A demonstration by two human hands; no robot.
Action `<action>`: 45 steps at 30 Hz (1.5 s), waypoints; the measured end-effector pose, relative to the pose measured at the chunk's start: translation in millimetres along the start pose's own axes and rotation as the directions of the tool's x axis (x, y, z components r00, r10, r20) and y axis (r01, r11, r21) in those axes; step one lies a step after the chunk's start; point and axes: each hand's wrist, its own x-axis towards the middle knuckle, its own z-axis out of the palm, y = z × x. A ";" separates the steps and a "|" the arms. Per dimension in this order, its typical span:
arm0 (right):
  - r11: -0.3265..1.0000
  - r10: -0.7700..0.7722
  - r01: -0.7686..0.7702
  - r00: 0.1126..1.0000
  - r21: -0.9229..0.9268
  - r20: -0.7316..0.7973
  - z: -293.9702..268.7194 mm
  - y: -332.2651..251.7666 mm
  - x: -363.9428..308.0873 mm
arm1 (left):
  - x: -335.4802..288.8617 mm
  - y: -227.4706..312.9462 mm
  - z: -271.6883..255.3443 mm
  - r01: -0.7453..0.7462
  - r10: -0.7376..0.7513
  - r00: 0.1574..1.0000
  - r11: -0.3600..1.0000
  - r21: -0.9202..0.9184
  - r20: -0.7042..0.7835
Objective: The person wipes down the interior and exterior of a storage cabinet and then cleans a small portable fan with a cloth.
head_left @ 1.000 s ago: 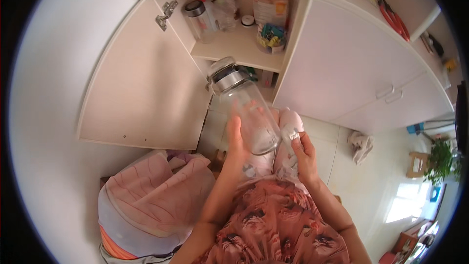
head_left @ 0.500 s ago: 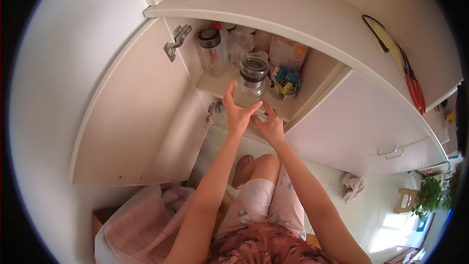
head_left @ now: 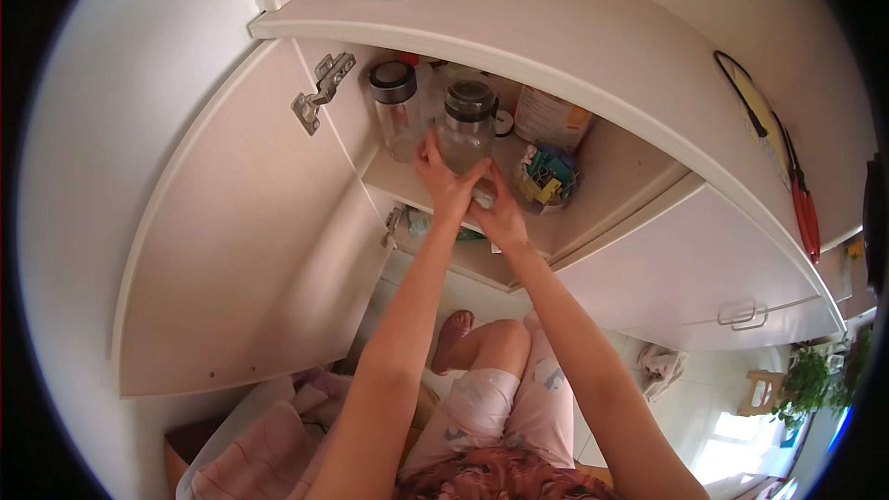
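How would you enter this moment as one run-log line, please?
left hand: holds glass jar, left side | right hand: holds jar, near side | jar: inside open cupboard | nearby: lidded bottle, tub of coloured items

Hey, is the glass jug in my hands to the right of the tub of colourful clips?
No, the glass jug is left of the tub of clips, beside the tall clear bottle.

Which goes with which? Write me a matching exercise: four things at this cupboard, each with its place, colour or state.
1. Glass jug
2. Dark-lidded glass bottle
3. Binder clips
4. Left cupboard door

A. Swung open
B. Blue and yellow
C. In the left hand and right hand
D. Inside, left of the jug

Pairs: 1-C, 2-D, 3-B, 4-A
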 end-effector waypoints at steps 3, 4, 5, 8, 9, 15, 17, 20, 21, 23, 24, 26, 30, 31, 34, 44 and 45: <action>1.000 0.027 -0.028 0.997 0.008 0.074 2.7 -1.2 11.7 | -5.7 -6.5 0.7 0.048 -0.034 0.996 0.984 0.170 -0.079; 1.000 0.023 -0.024 0.997 0.013 0.072 3.5 -2.2 15.4 | -7.3 -7.6 0.1 0.143 -0.136 0.988 0.986 0.089 -0.075; 0.998 0.045 -0.048 0.994 0.027 0.099 4.3 -3.8 18.8 | -7.5 -8.6 -1.2 0.137 -0.130 0.989 0.986 0.091 -0.076; 0.994 0.065 -0.076 0.990 0.081 0.124 1.1 -4.3 24.8 | -9.0 1.4 -1.1 0.270 -0.268 0.963 0.961 -0.061 0.042; 0.989 0.061 -0.077 0.990 0.127 0.129 -0.7 -5.4 25.1 | -9.4 9.2 -2.9 0.309 -0.302 0.950 0.947 -0.093 0.079; 1.000 -0.002 0.002 1.000 0.007 -0.016 -4.2 -23.9 -18.8 | -31.8 10.1 -17.6 0.334 -0.310 0.942 0.891 -0.307 0.126; 0.992 -0.122 0.122 0.992 0.001 -0.035 -41.7 -56.5 -52.5 | -57.2 46.2 -21.6 0.405 -0.362 0.914 0.845 -0.350 0.183; 0.921 -0.385 0.370 0.915 -0.124 -0.125 -102.3 -119.8 -98.9 | -85.8 131.6 -40.2 0.296 -0.218 0.954 0.797 -0.526 0.207; 0.845 -0.520 0.473 0.837 -0.250 -0.169 -119.4 -134.8 -115.0 | -90.4 152.2 -47.7 0.105 -0.039 0.987 0.884 -0.456 0.153; 0.684 -0.713 0.554 0.646 -0.474 -0.272 -161.6 -147.3 -133.5 | -92.7 192.1 -56.2 -0.099 0.164 0.977 0.913 -0.396 0.134; 0.629 -0.764 0.491 0.534 -0.603 -0.362 -183.8 -143.8 -139.3 | -89.1 212.6 -59.6 -0.292 0.350 0.929 0.893 -0.341 0.122; 0.571 -0.814 0.310 0.336 -0.760 -0.474 -226.0 -140.7 -146.8 | -88.1 236.7 -65.9 -0.482 0.525 0.843 0.833 -0.273 0.113; 0.595 -0.730 0.115 0.491 -0.795 -0.475 -277.5 -114.5 -141.6 | -109.4 261.6 -59.6 -0.506 0.559 0.811 0.819 -0.270 0.174; 0.591 -0.734 0.118 0.488 -0.798 -0.471 -274.8 -111.1 -140.4 | -113.7 263.1 -60.6 -0.500 0.555 0.806 0.824 -0.266 0.207; 0.590 -0.737 0.142 0.497 -0.795 -0.458 -255.5 -115.1 -129.1 | -129.0 253.3 -69.8 -0.465 0.525 0.831 0.838 -0.286 0.184; 0.312 -0.903 0.559 0.427 -0.768 -0.056 -223.1 -164.5 -73.9 | -71.0 243.2 -230.0 -0.533 0.665 0.746 0.631 0.564 -0.040; 0.317 -0.903 0.576 0.426 -0.753 -0.055 -226.0 -167.2 -76.9 | -65.1 245.9 -259.2 -0.472 0.713 0.699 0.511 0.719 -0.047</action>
